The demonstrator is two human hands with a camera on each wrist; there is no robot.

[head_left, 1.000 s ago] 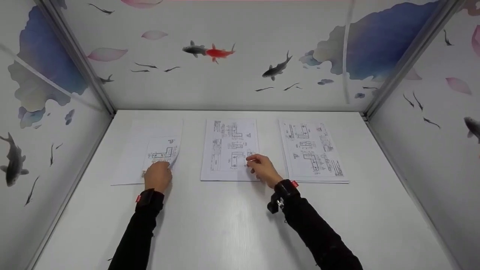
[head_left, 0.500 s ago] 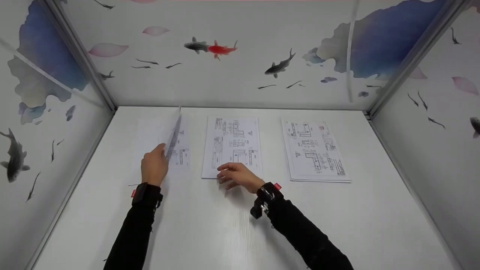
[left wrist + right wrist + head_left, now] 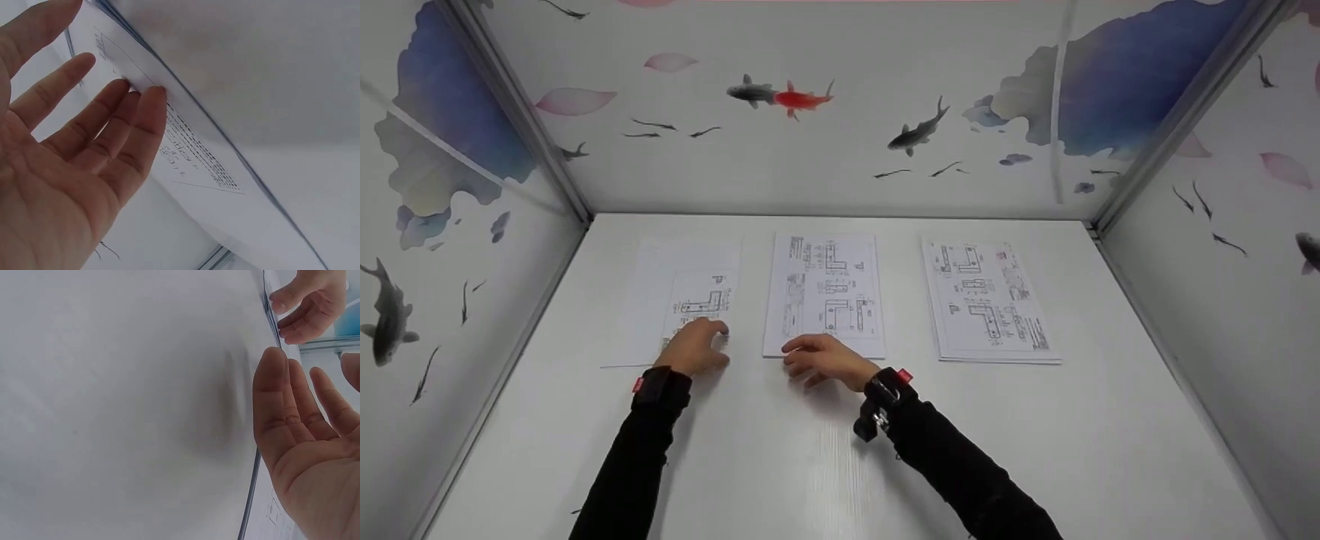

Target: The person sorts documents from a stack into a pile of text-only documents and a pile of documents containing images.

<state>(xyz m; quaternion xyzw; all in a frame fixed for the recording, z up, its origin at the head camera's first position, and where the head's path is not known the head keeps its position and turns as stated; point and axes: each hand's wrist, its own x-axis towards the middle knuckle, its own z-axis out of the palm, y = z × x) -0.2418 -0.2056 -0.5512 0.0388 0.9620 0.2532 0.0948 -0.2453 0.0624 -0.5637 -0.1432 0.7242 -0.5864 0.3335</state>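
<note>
My left hand (image 3: 695,349) is over the near right part of the left paper pile (image 3: 690,259), whose upper sheet carries a printed L-shaped part drawing. In the left wrist view, the fingers (image 3: 147,121) are loosely bent in front of a printed sheet (image 3: 185,149) and grip no paper. My right hand (image 3: 829,360) hovers at the near edge of the middle stack of technical drawings (image 3: 817,300). Its fingers (image 3: 271,394) are relaxed and hold nothing in the right wrist view. Part of the left pile is hidden under the left hand.
A third stack of drawings (image 3: 994,300) lies to the right, slightly askew. All the paper rests on a white table (image 3: 825,465). Printed walls with fish close in the back (image 3: 810,165) and both sides.
Half a second ago my left hand held a sheet raised; now the pile's paper lies flat, and the hand has come nearer and right. The right hand has moved left from the middle stack's right edge.
</note>
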